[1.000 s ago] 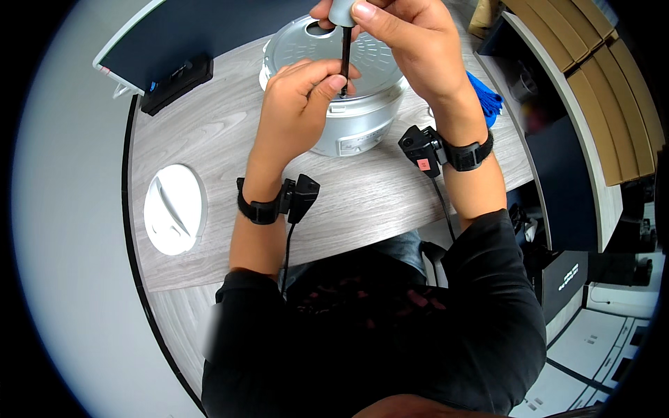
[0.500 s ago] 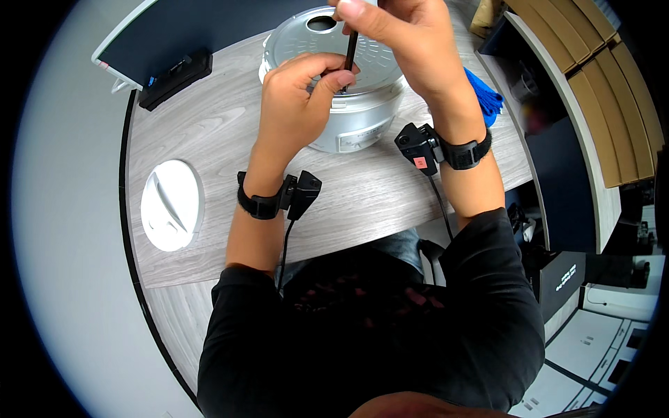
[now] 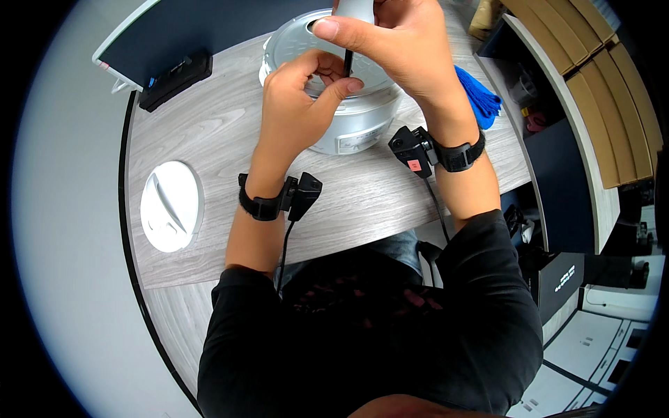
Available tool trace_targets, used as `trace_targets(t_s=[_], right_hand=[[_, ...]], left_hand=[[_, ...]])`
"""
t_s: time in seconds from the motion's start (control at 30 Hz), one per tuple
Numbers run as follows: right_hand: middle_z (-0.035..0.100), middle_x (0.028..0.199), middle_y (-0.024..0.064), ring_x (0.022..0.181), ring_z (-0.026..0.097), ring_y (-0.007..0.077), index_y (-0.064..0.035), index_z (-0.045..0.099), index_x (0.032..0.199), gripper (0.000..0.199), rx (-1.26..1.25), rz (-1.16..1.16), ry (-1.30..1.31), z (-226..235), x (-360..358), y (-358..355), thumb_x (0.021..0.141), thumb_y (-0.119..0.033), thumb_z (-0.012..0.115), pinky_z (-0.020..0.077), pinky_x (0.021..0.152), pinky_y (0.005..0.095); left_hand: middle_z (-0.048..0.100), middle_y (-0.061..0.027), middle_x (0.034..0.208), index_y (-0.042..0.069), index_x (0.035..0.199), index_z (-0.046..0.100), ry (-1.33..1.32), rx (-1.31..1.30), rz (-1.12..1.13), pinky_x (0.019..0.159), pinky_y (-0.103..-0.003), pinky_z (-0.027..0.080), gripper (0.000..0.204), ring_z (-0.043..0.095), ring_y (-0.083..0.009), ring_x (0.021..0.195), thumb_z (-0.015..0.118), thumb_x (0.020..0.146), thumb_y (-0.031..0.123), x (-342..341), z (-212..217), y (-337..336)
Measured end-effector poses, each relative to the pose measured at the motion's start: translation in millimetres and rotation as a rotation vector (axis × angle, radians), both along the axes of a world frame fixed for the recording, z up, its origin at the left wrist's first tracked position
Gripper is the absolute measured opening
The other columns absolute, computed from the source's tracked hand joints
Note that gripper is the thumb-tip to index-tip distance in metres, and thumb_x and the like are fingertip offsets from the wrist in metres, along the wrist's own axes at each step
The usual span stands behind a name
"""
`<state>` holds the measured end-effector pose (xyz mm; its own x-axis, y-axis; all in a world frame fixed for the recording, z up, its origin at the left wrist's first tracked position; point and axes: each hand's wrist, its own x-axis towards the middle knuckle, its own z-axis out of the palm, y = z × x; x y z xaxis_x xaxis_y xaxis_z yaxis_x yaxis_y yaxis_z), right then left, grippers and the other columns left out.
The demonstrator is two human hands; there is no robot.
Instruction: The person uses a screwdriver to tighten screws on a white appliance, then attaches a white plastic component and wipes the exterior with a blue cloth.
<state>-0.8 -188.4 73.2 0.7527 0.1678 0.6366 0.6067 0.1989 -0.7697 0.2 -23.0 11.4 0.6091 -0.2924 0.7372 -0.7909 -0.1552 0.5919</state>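
Right hand (image 3: 401, 45) grips a screwdriver (image 3: 348, 61); left hand (image 3: 300, 104) pinches its tip over the round white appliance (image 3: 348, 129) near the desk's (image 3: 209, 132) far edge. A slip could jab fingers.

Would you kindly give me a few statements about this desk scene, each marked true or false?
1. The right hand grips a screwdriver with a grey handle and dark shaft above the round silver metal appliance. True.
2. The left hand lies flat on the grey wood-grain desk. False: it is raised at the appliance, fingertips beside the shaft.
3. A round white plastic lid lies on the desk to the person's left. True.
4. The blue cloth lies under the left hand. False: it lies to the right, beyond the right wrist.
5. Both wrists carry black bands. True.
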Motion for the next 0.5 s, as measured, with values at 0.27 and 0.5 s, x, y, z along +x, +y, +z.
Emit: trace_targets(t_s=[0.27, 0.5], right_hand=[[0.07, 0.118, 0.0144, 0.104, 0.068, 0.0181, 0.0043, 0.056, 0.133, 0.045, 0.102, 0.249, 0.101, -10, 6, -14, 0.093, -0.009, 0.072, 0.0545, 0.093, 0.0317], [0.068, 0.107, 0.0106, 0.099, 0.066, 0.0133, 0.0029, 0.058, 0.12, 0.038, 0.067, 0.251, 0.049, -11, 6, -22, 0.088, -0.003, 0.077, 0.0554, 0.089, 0.0283]], left_hand=[[0.074, -0.0024, 0.079, 0.006, 0.094, 0.075, 0.051, 0.028, -0.044, 0.074, -0.033, 0.046, 0.009, 0.066, -0.019, 0.074, 0.067, 0.094, 0.012, 3, -5, 2], [0.074, -0.0034, 0.08, 0.005, 0.096, 0.074, 0.038, 0.045, -0.119, 0.076, -0.033, 0.046, 0.012, 0.066, -0.0182, 0.078, 0.069, 0.093, 0.015, 4, -2, 5]])
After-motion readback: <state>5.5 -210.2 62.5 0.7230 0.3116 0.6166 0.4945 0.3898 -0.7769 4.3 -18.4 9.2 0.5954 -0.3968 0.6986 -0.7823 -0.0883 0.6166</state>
